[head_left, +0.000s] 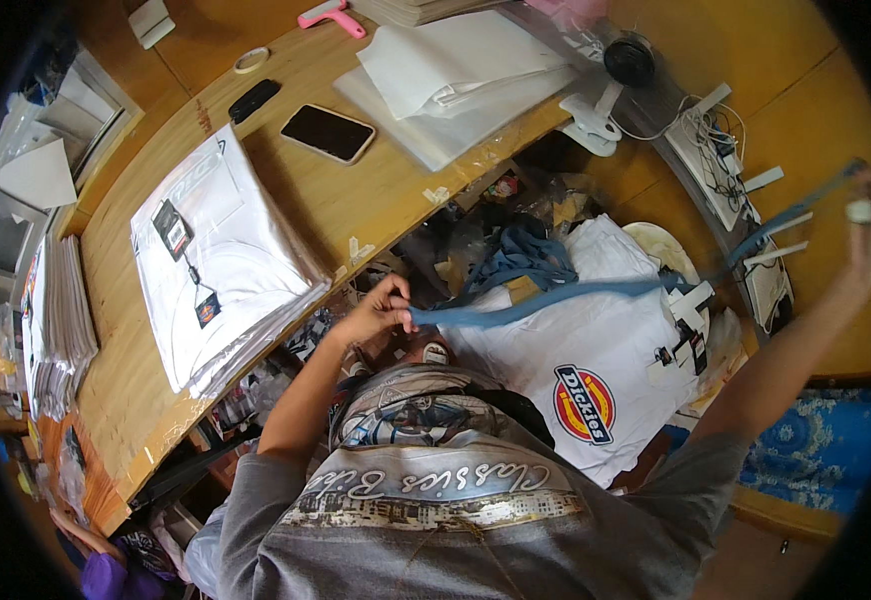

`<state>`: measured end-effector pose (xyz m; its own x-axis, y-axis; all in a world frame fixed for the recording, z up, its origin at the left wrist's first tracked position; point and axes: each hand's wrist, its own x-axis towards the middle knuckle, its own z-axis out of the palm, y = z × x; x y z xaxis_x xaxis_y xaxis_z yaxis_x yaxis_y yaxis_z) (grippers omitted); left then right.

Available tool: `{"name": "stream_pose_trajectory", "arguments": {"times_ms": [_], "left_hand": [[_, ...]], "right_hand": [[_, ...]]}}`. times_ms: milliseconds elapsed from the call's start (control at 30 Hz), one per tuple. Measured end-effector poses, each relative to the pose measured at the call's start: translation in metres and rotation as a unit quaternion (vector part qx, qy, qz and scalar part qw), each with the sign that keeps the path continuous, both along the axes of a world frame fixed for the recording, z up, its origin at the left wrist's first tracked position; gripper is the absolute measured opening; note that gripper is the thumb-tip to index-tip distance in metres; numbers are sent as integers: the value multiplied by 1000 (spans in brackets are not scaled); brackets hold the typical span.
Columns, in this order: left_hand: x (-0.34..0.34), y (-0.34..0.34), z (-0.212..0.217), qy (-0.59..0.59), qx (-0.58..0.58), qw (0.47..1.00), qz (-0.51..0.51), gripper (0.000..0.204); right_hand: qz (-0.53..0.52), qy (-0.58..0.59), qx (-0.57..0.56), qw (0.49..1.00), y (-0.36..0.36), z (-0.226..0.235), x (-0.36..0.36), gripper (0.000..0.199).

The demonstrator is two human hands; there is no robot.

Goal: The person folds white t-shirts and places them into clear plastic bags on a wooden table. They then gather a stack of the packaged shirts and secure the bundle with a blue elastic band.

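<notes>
A long blue fabric strip [556, 298] stretches between my hands across the lower middle and right. My left hand [381, 310] pinches its near end just off the table's front edge. Out at the far right, my right hand [868, 230] is raised and closed on another part of the strip; something white wraps a finger there. Beneath the strip lies a white T-shirt [596, 350] with a red, yellow and black printed logo and white tags on it. A tangled heap of blue strips [521, 258] sits beside the shirt, between it and the table.
On the wooden table [306, 85] lie a stack of bagged white T-shirts [226, 260], a phone [328, 133], a black case-like object [254, 100], a tape roll [252, 60] and white sheets [456, 65]. A clip-on fan [628, 62] and cables stand right. Another person [121, 565] is at lower left.
</notes>
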<state>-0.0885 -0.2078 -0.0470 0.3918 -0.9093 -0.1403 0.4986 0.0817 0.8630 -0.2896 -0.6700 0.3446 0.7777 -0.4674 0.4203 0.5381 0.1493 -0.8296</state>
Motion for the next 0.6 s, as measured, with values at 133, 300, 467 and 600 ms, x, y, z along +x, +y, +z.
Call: {"name": "stream_pose_trajectory", "arguments": {"times_ms": [133,300,467,600], "left_hand": [[18,-19,72,-149,-27,988,33,4],[25,-52,103,-87,137,986,41,15],[22,-48,45,194,184,960,82,15],[2,-39,58,66,128,989,45,24]], "right_hand": [[-86,257,-211,939,56,-158,56,13],[-245,335,-502,759,96,-287,76,24],[183,421,31,888,213,-304,68,32],[315,403,75,856,253,-311,59,25]]}}
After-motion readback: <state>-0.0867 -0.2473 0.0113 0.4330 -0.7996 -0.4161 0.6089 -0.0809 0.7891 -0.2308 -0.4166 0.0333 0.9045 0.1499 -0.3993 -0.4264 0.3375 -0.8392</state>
